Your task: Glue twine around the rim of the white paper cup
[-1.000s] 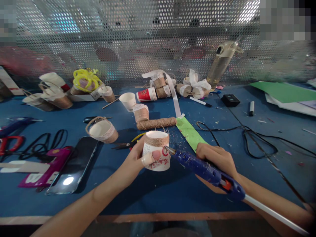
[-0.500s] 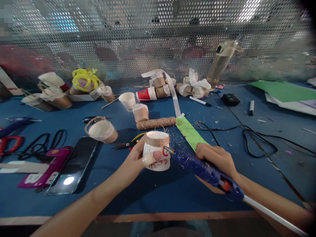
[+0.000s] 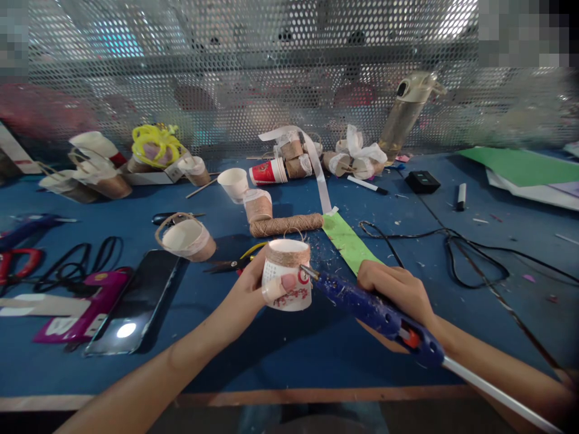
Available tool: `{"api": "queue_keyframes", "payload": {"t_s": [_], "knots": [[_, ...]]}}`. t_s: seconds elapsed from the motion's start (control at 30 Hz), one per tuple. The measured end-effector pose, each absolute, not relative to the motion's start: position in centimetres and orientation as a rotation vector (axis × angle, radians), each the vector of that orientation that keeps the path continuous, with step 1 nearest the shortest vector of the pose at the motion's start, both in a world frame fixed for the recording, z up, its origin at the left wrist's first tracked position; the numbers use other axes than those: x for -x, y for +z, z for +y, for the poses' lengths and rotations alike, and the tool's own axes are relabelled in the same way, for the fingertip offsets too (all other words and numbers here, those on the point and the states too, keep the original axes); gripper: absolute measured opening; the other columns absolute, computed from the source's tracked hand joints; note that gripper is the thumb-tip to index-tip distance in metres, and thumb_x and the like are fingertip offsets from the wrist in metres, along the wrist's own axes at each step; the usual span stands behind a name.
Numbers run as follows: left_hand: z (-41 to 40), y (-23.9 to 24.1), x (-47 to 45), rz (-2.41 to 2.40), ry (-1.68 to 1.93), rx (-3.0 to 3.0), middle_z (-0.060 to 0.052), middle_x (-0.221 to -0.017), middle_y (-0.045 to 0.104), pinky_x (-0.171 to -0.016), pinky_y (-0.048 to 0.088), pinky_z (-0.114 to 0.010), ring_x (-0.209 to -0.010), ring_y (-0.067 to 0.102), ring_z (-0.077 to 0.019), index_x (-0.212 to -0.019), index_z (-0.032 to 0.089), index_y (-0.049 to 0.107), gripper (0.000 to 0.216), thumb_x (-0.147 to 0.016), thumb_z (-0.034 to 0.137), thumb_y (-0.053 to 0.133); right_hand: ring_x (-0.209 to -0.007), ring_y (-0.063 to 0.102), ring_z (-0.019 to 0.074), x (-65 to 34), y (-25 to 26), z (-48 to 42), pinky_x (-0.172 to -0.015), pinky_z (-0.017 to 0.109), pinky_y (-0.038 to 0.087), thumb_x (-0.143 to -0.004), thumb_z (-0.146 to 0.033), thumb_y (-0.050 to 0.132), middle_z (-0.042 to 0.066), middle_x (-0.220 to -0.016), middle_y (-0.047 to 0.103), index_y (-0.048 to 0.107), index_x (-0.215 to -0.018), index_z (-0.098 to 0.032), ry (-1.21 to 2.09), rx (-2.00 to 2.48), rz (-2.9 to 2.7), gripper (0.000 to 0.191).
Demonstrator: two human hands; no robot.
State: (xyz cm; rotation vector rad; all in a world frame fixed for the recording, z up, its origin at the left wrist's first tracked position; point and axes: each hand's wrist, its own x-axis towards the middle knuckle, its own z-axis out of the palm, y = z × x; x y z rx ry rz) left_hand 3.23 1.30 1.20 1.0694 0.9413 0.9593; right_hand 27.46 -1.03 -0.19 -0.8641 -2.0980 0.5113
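My left hand (image 3: 260,282) is closed round a white paper cup (image 3: 294,296) with printed red blossoms. Brown twine (image 3: 286,255) is wound round the cup below its rim, and a loop of it stands up behind. In my right hand (image 3: 398,292) is a blue glue gun (image 3: 362,303), a white glue stick (image 3: 497,392) sticking out of its back end. The gun's metal nozzle meets or nearly meets the cup's side just under the twine. Behind the cup lies a roll of twine (image 3: 287,225). Scissors (image 3: 230,265) are partly hidden by my left hand.
A twine-trimmed cup basket (image 3: 187,238), a phone (image 3: 136,301) and a purple glue gun (image 3: 85,304) lie to the left. Green paper strip (image 3: 346,241) runs beside my right hand. A black cord (image 3: 456,271) curls at right; a bottle (image 3: 404,114) stands by the perforated metal screen (image 3: 253,78).
The glue gun's nozzle has shifted very slightly up and left along the cup's side. Both hands keep their holds, and the rest of the table looks the same.
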Motion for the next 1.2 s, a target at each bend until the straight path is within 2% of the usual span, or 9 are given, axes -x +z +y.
{"api": "queue_keyframes", "payload": {"t_s": [0.2,0.4,1.2], "knots": [[1.22,1.23,-3.17,0.948,0.944,-1.082,-0.004,-0.101,0.073,-0.075,0.052,-0.028,-0.088,0.065,-0.0225,-0.106,0.025,0.068,0.04,-0.07,0.038,0.078,-0.059,0.031,0.0126,-27.55,0.05,-0.92,-0.053,0.025,0.027,-0.077,-0.028,0.054,-0.001,-0.071,0.034,0.034,-0.077,-0.023,0.543,0.807,-2.106,0.021],[1.23,1.06,-3.16,0.962,0.935,-1.075,-0.005,-0.101,0.073,-0.075,0.052,-0.028,-0.089,0.065,-0.0228,-0.107,0.023,0.068,0.043,-0.069,0.038,0.079,-0.06,0.031,0.0131,-27.67,-0.07,-0.92,-0.054,0.026,0.026,-0.076,-0.034,0.053,0.0,-0.072,0.034,0.034,-0.078,-0.022,0.553,0.802,-2.125,0.023],[1.27,1.21,-3.18,0.916,0.958,-1.053,0.001,-0.095,0.071,-0.071,0.051,-0.022,-0.082,0.063,-0.0154,-0.101,0.026,0.07,0.036,-0.069,0.036,0.08,-0.062,0.033,0.0133,-27.86,0.02,-0.93,-0.055,0.026,0.027,-0.077,-0.031,0.053,0.001,-0.072,0.036,0.034,-0.08,-0.022,0.532,0.788,-2.119,0.021]]}}
